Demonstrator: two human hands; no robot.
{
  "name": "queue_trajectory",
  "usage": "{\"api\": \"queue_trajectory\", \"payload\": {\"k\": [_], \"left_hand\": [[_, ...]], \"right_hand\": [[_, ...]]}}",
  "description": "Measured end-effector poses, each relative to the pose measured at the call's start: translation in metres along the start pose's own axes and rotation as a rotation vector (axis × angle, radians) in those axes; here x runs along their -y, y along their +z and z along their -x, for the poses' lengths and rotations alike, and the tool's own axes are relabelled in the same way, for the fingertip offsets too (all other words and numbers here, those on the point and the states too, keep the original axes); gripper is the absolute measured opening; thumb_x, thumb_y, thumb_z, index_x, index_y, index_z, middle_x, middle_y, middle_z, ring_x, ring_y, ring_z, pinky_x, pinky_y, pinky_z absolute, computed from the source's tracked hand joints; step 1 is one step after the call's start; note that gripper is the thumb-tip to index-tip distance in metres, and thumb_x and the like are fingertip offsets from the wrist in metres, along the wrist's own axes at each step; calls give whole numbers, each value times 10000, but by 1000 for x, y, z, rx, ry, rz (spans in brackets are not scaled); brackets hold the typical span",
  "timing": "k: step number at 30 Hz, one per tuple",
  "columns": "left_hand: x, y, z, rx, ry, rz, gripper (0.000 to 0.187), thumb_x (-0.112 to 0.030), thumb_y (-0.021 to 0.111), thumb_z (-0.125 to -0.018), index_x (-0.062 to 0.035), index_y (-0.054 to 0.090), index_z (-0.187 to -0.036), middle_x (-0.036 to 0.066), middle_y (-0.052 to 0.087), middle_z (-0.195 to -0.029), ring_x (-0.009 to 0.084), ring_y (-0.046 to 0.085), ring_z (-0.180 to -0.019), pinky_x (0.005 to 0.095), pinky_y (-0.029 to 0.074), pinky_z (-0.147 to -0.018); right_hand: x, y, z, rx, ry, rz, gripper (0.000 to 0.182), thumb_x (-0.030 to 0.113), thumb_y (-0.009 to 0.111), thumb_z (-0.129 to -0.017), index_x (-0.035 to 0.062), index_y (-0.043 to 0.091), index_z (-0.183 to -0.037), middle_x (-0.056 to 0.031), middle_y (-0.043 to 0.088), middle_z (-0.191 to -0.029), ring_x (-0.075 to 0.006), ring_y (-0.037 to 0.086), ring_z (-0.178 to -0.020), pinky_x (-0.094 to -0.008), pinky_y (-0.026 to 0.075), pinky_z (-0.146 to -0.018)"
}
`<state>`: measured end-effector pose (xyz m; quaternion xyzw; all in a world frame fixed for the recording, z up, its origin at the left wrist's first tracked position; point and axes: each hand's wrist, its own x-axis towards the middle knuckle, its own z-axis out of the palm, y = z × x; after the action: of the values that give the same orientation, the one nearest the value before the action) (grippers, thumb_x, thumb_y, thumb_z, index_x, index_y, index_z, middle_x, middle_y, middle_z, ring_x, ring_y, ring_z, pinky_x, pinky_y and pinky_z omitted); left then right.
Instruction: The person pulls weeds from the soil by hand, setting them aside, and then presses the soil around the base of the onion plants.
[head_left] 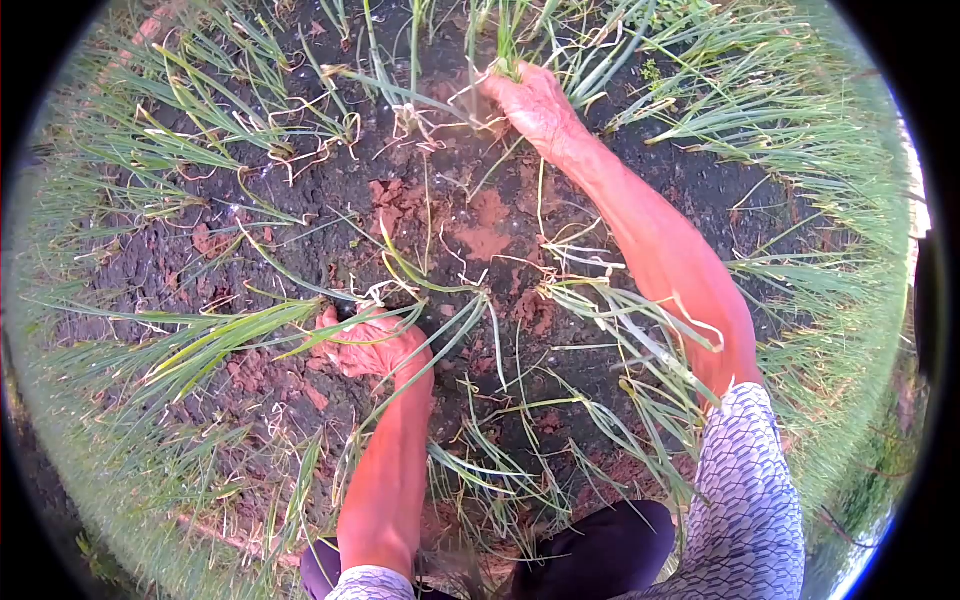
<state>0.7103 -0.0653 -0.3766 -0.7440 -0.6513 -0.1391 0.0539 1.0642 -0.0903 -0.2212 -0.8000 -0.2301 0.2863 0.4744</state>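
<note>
My left hand [372, 343] is low over the soil at left of centre, its fingers apart beside the base of an onion plant [235, 330]. Long green leaves of that plant fan out to the left. Other leaves cross over the hand and hide part of the fingers. Farther up, my right hand [532, 103] is closed round a tuft of grass [508, 42], whose thin bright-green blades rise above the fist. The base of the tuft is hidden by the hand. Onion leaves stand close on both sides of it.
Dark, damp soil [330, 200] with reddish clods [482, 230] lies between the rows. Bent onion plants [610, 310] lean under my right forearm. More onion plants [780, 90] grow thickly around the edges. My dark-clothed knees [600, 545] are at the bottom.
</note>
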Motion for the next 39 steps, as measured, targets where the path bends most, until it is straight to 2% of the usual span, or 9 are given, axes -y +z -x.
{"api": "queue_trajectory", "payload": {"k": [3,6,12,15,17,25,32,35,39], "left_hand": [[45,66,18,-100,213,-354,498,-213,498,-920,95,421,-1304,247,536,-1271,414,467,-1238,647,399,-955],[-40,-52,-8,132,-146,-1,503,-195,487,-913,79,404,-1327,220,443,-1391,359,446,-1282,582,414,-991],[-3,-3,-2,64,-162,253,581,-315,533,-914,12,380,-1370,195,417,-1416,318,443,-1285,501,412,-1023],[-22,-27,-6,108,-204,179,590,-343,488,-930,-12,344,-1397,184,371,-1446,339,412,-1305,514,386,-1032],[-31,-39,-9,139,-232,158,597,-361,457,-940,-27,320,-1415,177,341,-1467,353,391,-1318,522,368,-1038],[-60,-82,-17,381,-316,-55,622,-434,337,-981,-89,222,-1485,148,220,-1548,410,308,-1371,555,299,-1062],[17,26,-3,139,-268,224,558,-345,356,-1000,-91,246,-1484,127,313,-1512,347,365,-1353,532,348,-1050],[0,1,-4,-36,-217,517,492,-323,372,-1001,-68,332,-1420,127,392,-1441,300,433,-1294,501,386,-1014],[-56,-74,-20,-32,-341,564,305,-285,456,-948,-124,532,-1197,52,579,-1160,274,526,-1113,442,327,-947]], "right_hand": [[11,-27,48,-14,-206,-41,330,185,602,-862,-48,558,-1092,-67,583,-720,-139,607,-577,-285,496,-496],[12,-78,97,156,191,-371,263,135,627,-841,13,627,-1075,-15,582,-718,-87,587,-601,-212,472,-489],[-61,-120,100,-388,294,373,274,152,663,-763,61,673,-1021,-127,680,-796,-192,648,-673,-340,518,-668],[-92,-117,62,-518,-396,923,325,96,630,-783,26,598,-1099,-181,658,-877,-315,671,-780,-426,541,-661],[-80,-106,48,-460,-148,999,277,64,624,-765,3,578,-1031,-251,616,-949,-429,625,-885,-481,530,-742],[-65,-114,20,-276,77,1093,177,81,591,-801,-41,660,-908,-233,671,-899,-395,672,-868,-423,555,-782],[-43,-166,-29,-704,136,639,205,151,613,-741,40,696,-892,-176,698,-829,-314,688,-812,-382,538,-759],[-67,-196,-41,-508,47,1214,222,162,622,-737,57,710,-912,-192,691,-889,-338,673,-891,-365,536,-782],[-69,-193,-43,-373,311,1156,247,135,632,-766,46,700,-986,-192,682,-1035,-352,657,-993,-432,523,-851]]}}
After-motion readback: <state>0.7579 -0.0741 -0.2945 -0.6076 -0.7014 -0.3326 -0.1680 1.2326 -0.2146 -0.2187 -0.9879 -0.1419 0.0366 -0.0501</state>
